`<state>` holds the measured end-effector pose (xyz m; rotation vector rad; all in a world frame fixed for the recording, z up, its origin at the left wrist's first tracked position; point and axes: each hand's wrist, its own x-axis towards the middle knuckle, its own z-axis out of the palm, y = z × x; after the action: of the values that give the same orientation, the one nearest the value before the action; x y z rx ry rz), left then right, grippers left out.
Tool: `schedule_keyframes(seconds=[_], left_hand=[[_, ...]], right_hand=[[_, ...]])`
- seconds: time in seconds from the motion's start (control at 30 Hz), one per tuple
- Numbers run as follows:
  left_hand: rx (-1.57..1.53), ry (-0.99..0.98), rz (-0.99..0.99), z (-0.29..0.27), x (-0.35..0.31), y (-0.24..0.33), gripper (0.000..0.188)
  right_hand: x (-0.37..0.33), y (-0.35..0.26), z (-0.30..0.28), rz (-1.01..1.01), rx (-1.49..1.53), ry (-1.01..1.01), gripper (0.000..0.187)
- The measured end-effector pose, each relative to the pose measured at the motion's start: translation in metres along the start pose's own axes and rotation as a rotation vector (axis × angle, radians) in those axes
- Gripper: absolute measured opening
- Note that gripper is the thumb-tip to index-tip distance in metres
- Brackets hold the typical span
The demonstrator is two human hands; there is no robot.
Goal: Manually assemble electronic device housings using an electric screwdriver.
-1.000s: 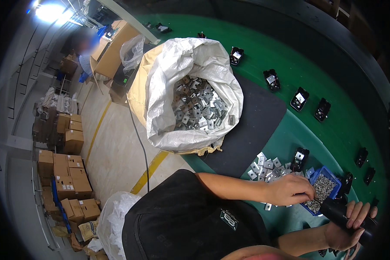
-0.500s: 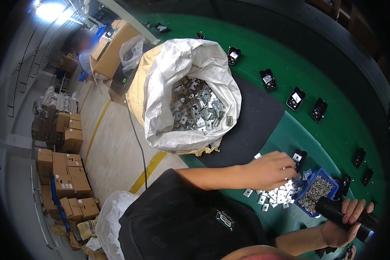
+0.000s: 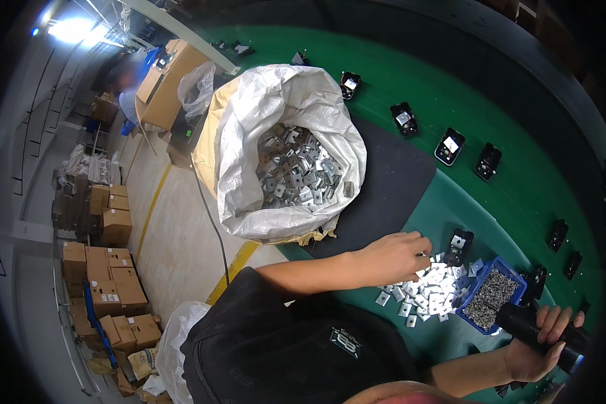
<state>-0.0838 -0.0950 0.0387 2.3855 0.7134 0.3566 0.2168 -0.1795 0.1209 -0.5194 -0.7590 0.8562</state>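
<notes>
My left hand [image 3: 398, 260] reaches over the near edge of a pile of small silvery metal plates with holes [image 3: 429, 291]. Its fingers are bent together, and whatever may be between them is hidden. Just right of it, a small black plastic housing [image 3: 458, 248] lies with a metal plate in it. My right hand [image 3: 533, 350] is wrapped around a black cylindrical electric screwdriver [image 3: 518, 324]. The front end of this tool is over the edge of a blue tray [image 3: 462, 311] full of small screws [image 3: 493, 295].
A big white woven sack [image 3: 239, 182] holding many metal plates [image 3: 296, 168] stands on a dark mat [image 3: 390, 182]. Beyond, several black housings [image 3: 449, 146] lie spread along a green conveyor belt [image 3: 512, 202]. Cardboard boxes [image 3: 111, 269] are stacked at left; a person [image 3: 128, 101] is far off.
My left hand has drawn back leftward from the black housing, which now shows more fully. My right hand keeps its grip on the screwdriver. The whole view has shifted slightly.
</notes>
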Motion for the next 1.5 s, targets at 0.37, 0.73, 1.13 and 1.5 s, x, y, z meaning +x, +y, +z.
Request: schedule_keyframes(seconds=[0.37,0.73,1.13,1.5], left_hand=[[-0.036,-0.001,0.015,0.009,-0.015,0.001,0.020],[-0.039,0.221,-0.159,-0.015,0.005,-0.007,0.011],[-0.129,0.329,-0.065,0.009,0.060,-0.003,0.015],[-0.044,0.369,-0.129,-0.003,0.045,-0.021,0.016]], right_hand=[[-0.008,-0.002,0.000,-0.015,-0.023,0.022,0.051],[0.008,-0.003,0.012,0.123,0.097,-0.053,0.030],[0.002,-0.012,0.011,0.131,-0.025,-0.056,0.051],[0.004,0.010,0.018,0.089,0.002,-0.024,0.048]])
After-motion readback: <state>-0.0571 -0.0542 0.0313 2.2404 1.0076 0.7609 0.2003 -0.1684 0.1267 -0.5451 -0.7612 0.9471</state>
